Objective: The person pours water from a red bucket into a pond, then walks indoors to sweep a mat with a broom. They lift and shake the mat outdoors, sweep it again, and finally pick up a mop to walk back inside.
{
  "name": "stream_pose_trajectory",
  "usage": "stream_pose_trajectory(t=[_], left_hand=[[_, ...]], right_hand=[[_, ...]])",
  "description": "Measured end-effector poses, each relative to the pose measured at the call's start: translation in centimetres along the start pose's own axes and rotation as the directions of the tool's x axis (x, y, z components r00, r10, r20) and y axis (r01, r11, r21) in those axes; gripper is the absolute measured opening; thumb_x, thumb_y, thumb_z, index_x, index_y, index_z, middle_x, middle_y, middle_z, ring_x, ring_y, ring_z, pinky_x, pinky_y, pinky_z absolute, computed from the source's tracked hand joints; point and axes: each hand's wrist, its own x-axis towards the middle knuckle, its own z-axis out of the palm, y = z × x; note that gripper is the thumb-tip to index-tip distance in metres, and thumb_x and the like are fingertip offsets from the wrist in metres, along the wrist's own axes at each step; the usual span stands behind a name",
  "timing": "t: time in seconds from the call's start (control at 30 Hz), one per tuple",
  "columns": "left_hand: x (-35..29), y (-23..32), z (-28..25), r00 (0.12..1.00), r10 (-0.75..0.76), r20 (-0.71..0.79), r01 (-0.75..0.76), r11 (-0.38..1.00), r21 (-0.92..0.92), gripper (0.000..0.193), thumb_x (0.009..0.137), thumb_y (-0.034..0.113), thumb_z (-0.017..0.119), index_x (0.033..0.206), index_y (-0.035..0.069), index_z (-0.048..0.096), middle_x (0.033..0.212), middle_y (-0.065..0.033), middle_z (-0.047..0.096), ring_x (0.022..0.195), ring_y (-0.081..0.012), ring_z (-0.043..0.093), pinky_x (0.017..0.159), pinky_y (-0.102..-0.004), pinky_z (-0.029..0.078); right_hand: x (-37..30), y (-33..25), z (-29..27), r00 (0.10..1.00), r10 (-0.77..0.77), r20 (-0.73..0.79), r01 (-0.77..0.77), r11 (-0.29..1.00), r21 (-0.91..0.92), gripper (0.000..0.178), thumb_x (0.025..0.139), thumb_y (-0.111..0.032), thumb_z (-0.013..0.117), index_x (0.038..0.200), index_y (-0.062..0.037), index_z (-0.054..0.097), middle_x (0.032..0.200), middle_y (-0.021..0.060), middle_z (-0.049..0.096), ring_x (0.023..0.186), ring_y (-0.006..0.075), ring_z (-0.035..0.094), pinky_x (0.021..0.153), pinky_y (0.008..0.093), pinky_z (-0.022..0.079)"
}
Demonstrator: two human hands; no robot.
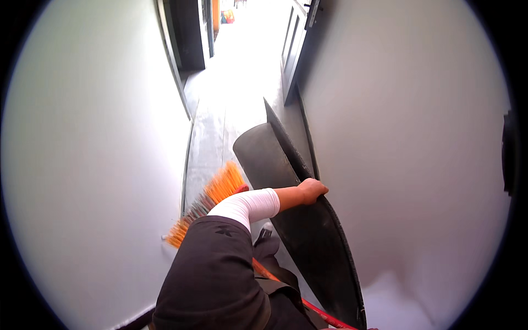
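Note:
My left arm, in a dark sleeve with a white cuff, reaches across to the right. My left hand is closed on the top edge of a large dark mat, which stands on its edge and curls over at its far end. Under that arm is a broom with orange and grey bristles, its head partly covered by the sleeve. Its orange-red handle runs down to the lower right, past my body. My right hand does not show.
Pale walls flank a narrow passage with a grey tiled floor. Ahead, an open door stands at the right, and a dark doorway is at the left. Bright light washes out the far end. My shoe is beside the mat.

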Motion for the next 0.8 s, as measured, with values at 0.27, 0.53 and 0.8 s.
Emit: stream_pose_trajectory(t=[0.27, 0.53, 0.8], left_hand=[[8.0, -25.2, -12.8, 0.998, -0.029, -0.048, 0.033, 0.996, 0.085, 0.02, 0.055, 0.015, 0.06, 0.072, 0.009, 0.053, 0.069, -0.012, 0.056, 0.072, -0.0302, 0.055, 0.063, -0.0392, 0.043], [16.9, -50.5, -27.4, 0.991, 0.02, -0.131, -0.01, 0.997, 0.081, 0.025, 0.053, 0.011, 0.06, 0.078, 0.01, 0.057, 0.074, -0.0114, 0.057, 0.075, -0.0286, 0.056, 0.065, -0.0364, 0.045], [26.4, -75.1, -41.3, 0.998, -0.023, -0.061, 0.028, 0.997, 0.074, 0.022, 0.053, 0.01, 0.059, 0.074, 0.01, 0.054, 0.07, -0.0109, 0.057, 0.073, -0.029, 0.056, 0.063, -0.0377, 0.044]], right_hand=[[26.0, -8.3, 0.0, 1.0, 0.022, 0.01, -0.023, 0.977, 0.212, 0.014, 0.064, -0.013, 0.054, 0.054, -0.0099, 0.045, 0.047, 0.0074, 0.043, 0.042, 0.0247, 0.044, 0.039, 0.0385, 0.033], [51.9, -23.4, -5.5, 1.0, 0.009, 0.02, -0.009, 0.999, 0.038, 0.017, 0.068, -0.013, 0.05, 0.054, -0.01, 0.042, 0.047, 0.0089, 0.041, 0.04, 0.0269, 0.042, 0.036, 0.0393, 0.031], [78.8, -34.0, -10.6, 0.997, 0.033, 0.073, -0.024, 0.992, -0.126, 0.015, 0.067, -0.024, 0.053, 0.074, -0.0113, 0.055, 0.059, 0.0066, 0.053, 0.051, 0.0246, 0.054, 0.044, 0.0356, 0.043]])
